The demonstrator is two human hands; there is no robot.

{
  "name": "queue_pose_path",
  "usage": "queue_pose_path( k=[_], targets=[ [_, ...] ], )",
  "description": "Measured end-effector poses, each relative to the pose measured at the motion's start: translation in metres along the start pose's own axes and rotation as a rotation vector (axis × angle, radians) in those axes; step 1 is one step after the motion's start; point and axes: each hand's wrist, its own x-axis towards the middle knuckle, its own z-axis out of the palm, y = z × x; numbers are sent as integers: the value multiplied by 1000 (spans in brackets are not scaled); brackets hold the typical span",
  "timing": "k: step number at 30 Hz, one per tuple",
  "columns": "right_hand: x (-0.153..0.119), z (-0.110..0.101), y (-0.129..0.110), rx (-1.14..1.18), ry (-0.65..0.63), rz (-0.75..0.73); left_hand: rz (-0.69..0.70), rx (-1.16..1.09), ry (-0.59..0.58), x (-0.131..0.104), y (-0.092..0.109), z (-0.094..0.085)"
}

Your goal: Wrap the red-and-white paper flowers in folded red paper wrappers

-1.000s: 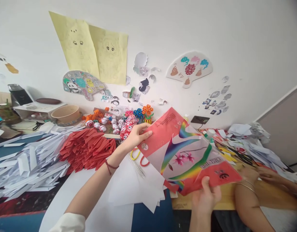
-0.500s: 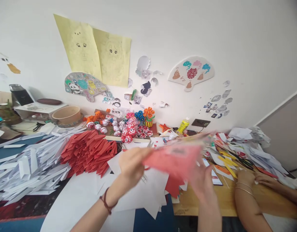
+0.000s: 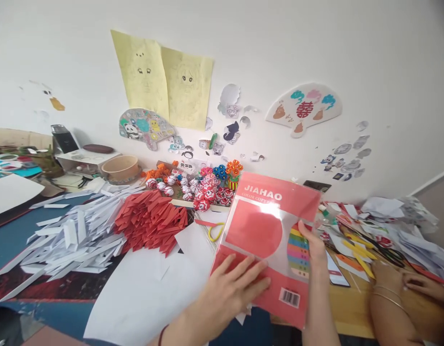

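Observation:
A red plastic packet of colour copy paper [image 3: 256,233], printed "JIAHAO", is held up tilted in front of me over the table. My right hand [image 3: 313,250] grips its right edge, thumb on the front and the other fingers hidden behind. My left hand [image 3: 227,290] lies flat across the packet's lower left, fingers spread. Under and left of it lies a large white sheet [image 3: 142,293]. A pile of folded red paper strips [image 3: 149,218] and a heap of folded white strips [image 3: 77,235] are further left. Yellow-handled scissors [image 3: 215,232] lie partly behind the packet.
Red-and-white paper balls [image 3: 203,197] and small paper flowers stand by the wall. A beige bowl [image 3: 120,168] is at the back left. On the right, a co-worker's hands [image 3: 387,278] rest on the wooden table near a phone [image 3: 337,271], yellow-handled tools [image 3: 359,247] and crumpled paper.
The packet has turned from a blurred, nearly flat tilt to show its printed front. My left hand has moved from its left edge down onto its face. The view has shifted left.

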Motion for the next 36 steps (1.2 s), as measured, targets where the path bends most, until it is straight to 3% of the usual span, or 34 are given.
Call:
queue_pose_path(
  k=[3, 6, 10, 13, 17, 21, 26, 28, 32, 36],
  targets=[
    [-4, 11, -18, -43, -67, -25, -100, -102, 31, 27, -17, -20],
    [-18, 23, -47, -272, -244, -170, -258, -108, 267, 67, -35, -39],
    [-41, 41, -86, -699, -354, -521, -380, -175, 449, 116, -44, -54],
    [-54, 51, -101, -914, -404, -684, -461, -191, 571, 132, -42, -64],
    [-60, 58, -97, -1021, -420, -811, -527, -267, 570, 133, -41, -75],
    [-56, 60, -85, -1048, -419, -922, -484, -368, 506, 125, -49, -78],
    [-50, 48, -80, -1139, -339, -884, -389, -395, 450, 107, -71, -77],
    [-45, 40, -81, -1180, -322, -881, -319, -247, 444, 101, -85, -81],
    [-32, 32, -83, -1204, -416, -844, -131, 63, 366, 97, -109, -87],
    [-23, 33, -79, -1195, -349, -863, -148, -194, 330, 100, -108, -75]
  ],
)
